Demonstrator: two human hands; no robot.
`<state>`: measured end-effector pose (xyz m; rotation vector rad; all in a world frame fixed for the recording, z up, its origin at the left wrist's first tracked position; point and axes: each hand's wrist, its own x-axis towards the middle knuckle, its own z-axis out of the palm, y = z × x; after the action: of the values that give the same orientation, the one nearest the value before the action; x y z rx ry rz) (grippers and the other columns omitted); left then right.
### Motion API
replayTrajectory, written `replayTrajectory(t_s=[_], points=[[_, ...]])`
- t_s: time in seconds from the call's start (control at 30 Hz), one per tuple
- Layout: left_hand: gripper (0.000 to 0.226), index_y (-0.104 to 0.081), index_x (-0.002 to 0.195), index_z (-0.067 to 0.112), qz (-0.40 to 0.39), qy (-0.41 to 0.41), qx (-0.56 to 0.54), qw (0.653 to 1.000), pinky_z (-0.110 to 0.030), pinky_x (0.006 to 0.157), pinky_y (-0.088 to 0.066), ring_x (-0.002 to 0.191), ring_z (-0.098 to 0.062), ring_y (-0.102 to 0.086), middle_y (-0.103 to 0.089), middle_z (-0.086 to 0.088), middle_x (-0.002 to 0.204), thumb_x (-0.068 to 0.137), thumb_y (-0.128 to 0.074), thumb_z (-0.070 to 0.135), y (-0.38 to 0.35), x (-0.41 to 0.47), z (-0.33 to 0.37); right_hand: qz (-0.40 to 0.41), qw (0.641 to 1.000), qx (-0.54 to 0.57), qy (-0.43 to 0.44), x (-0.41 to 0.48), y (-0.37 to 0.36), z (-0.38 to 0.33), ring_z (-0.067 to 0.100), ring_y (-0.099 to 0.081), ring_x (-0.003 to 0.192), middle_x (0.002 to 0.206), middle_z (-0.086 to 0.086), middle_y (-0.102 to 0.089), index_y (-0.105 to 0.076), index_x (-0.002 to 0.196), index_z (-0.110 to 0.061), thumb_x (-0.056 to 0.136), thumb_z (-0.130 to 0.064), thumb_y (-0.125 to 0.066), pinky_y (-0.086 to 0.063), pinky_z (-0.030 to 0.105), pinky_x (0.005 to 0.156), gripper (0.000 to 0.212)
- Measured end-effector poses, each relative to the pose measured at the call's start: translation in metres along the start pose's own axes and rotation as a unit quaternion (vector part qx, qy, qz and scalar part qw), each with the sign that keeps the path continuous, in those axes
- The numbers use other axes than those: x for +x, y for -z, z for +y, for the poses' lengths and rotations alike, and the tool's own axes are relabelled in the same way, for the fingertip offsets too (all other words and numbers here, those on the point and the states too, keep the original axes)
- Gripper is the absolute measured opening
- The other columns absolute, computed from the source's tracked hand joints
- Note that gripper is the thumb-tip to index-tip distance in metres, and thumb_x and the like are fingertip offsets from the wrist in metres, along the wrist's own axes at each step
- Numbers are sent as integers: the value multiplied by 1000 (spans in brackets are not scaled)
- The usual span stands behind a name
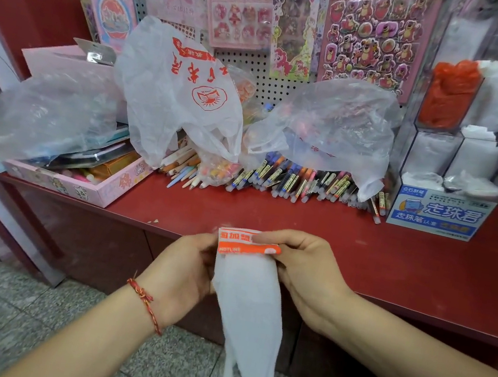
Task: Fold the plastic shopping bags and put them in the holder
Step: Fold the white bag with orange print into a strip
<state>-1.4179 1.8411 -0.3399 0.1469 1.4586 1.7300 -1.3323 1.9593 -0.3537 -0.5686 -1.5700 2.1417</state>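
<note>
Currently pinching a white bag [249, 289], folded into a narrow strip, at its upper end. Gripped on one side by the left hand [187, 263], fingers curled round the edge. Gripped on the other side by the right hand [303, 268], thumb laid across the orange printed band at the top. Held in the air just in front of the red bench [331, 234], not touching it, with the handle loops hanging down toward the tiled floor [25, 316].

Further back on the bench, lying loose and unfolded: a red-printed bag [175, 92], a clear bag [332, 126] draped over a row of pens [291, 182], and a third bag [41, 113] over a pink box [78, 184].

Standing at the far right of the bench: a clear holder [405, 141] with several compartments, packed with orange-red and white folded bags.
</note>
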Motion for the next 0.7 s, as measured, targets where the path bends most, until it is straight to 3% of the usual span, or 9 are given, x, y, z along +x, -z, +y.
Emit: replayTrajectory(t_s=[0.1, 0.17, 0.27, 0.33, 0.4, 0.47, 0.57, 0.7], points=[[54, -65, 106, 5, -54, 10, 24, 998, -32, 62, -58, 82, -21, -64, -67, -14, 96, 90, -42, 51, 0, -1, 2, 12, 998, -40, 39, 2, 4, 1, 21, -70, 72, 75, 7, -73, -73, 56, -12, 86, 20, -45, -59, 28, 68, 52], [41, -66, 106, 3, -71, -27, 66, 995, -28, 59, -57, 74, -18, -67, -69, -14, 96, 81, -57, 36, 0, -4, 0, 22, 996, -51, 67, 4, 6, 2, 20, -69, 71, 75, 6, -72, -73, 57, -11, 84, 23, -41, -58, 27, 65, 54], [15, -68, 96, 3, -20, -97, 113, 989, -20, 52, -53, 62, -11, -66, -72, -8, 83, 84, -59, 7, 2, -1, -6, -8, 990, -101, 94, 7, 7, 0, 12, -66, 70, 75, -3, -69, -73, 67, -9, 82, 25, -35, -53, 21, 65, 53], [12, -69, 87, 8, 29, -146, 142, 979, -20, 60, -54, 66, -12, -67, -73, -4, 78, 85, -59, 2, 5, 5, -8, -48, 993, -89, 62, 9, 7, -2, 6, -61, 62, 66, -9, -65, -68, 95, -12, 90, 14, -34, -51, 24, 64, 43], [11, -67, 83, 10, 66, -180, 162, 968, -24, 69, -55, 70, -13, -68, -74, -2, 76, 83, -62, 2, 8, 10, -9, -97, 994, -54, -18, 8, 5, -4, 13, -64, 72, 81, -2, -68, -52, 113, -25, 97, -6, -43, -53, 37, 74, 27], [10, -66, 81, 10, 80, -198, 167, 963, -24, 69, -55, 68, -11, -68, -73, -1, 73, 83, -63, 1, 9, 12, -8, -135, 983, -112, -55, 6, 7, -3, 19, -66, 87, 101, 8, -69, -51, 115, -19, 95, -16, -51, -54, 39, 77, 20], [9, -66, 81, 10, 76, -217, 174, 957, -21, 62, -55, 64, -10, -67, -73, -1, 71, 83, -63, 2, 7, 11, -9, -124, 979, -162, -27, 3, 9, 0, 18, -66, 82, 98, 10, -70, -58, 107, -7, 94, -9, -52, -54, 30, 64, 14], [7, -66, 85, 5, 48, -158, 90, 982, -19, 50, -50, 60, -13, -64, -70, -5, 72, 85, -59, 1, 2, 9, -7, -82, 994, -67, -13, 5, 7, 3, 25, -66, 85, 95, 16, -70, -62, 100, -5, 91, 2, -52, -55, 33, 75, 15]])
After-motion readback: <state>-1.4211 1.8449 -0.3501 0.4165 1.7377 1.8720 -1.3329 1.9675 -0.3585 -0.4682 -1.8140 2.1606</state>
